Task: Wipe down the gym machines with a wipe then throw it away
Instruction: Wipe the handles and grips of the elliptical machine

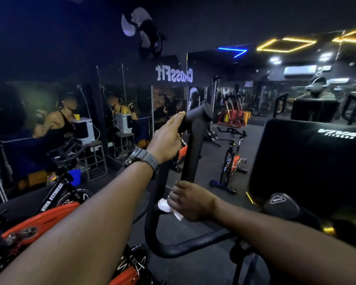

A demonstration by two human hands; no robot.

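At the left edge of the frame a mirrored wall (49,112) reflects a poster of a figure and a water dispenser. Below it, in the lower left, stands an orange-and-black spin bike (39,221) with "VIVA FITNESS" lettering on its frame, and a blue bucket (75,176) sits on the floor behind it.

Moving toward the center, the left hand (167,138), with a grey watch (143,158) on its wrist, reaches up and rests on the upper part of the black handlebar (190,153) of the gym machine; the fingers lie fairly straight along the grip rather than wrapping it tightly. Just below and right of it, in the lower center of the frame, the right hand (188,200) has its fingers curled around the same bar lower down, pressing a white wipe (168,206) against it. The wipe bunches out to the left of the fingers.

Beyond the bar, at center right, another spin bike (231,153) stands on the dark floor. At the right of the frame sits the machine's black pad (308,161), printed "VIVA FITNESS", with a small black seat (281,204) below it. Yellow ceiling lights (286,45) glow at the upper right.
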